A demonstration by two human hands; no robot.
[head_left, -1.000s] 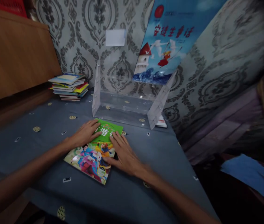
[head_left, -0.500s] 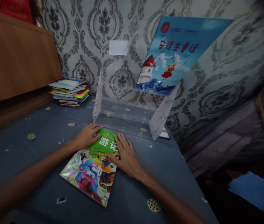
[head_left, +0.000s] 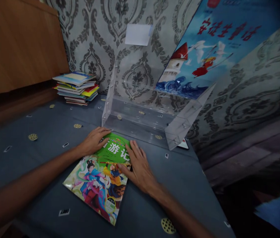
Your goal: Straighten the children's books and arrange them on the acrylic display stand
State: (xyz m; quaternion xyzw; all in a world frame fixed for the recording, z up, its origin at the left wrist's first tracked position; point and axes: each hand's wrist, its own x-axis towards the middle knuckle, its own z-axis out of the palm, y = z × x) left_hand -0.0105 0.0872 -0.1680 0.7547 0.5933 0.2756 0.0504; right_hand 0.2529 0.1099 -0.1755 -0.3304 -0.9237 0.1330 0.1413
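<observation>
Book (head_left: 96, 190) with white characters (head_left: 115, 148) on green above painted figures (head_left: 94, 181), lying on worktop (head_left: 41, 175) between left hand (head_left: 92, 142) and right hand (head_left: 140, 169), touched at both edges with fingers (head_left: 136, 150) extended, thumbs (head_left: 126, 171) apart. Just beyond, clear rack (head_left: 185, 121) holding blue book (head_left: 211, 49) at right; farther left, book stack (head_left: 77, 88).

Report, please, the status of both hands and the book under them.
Left hand on book, upper left edge; right hand, right edge. Book flat on table, cover up. Stand just beyond it.
</observation>
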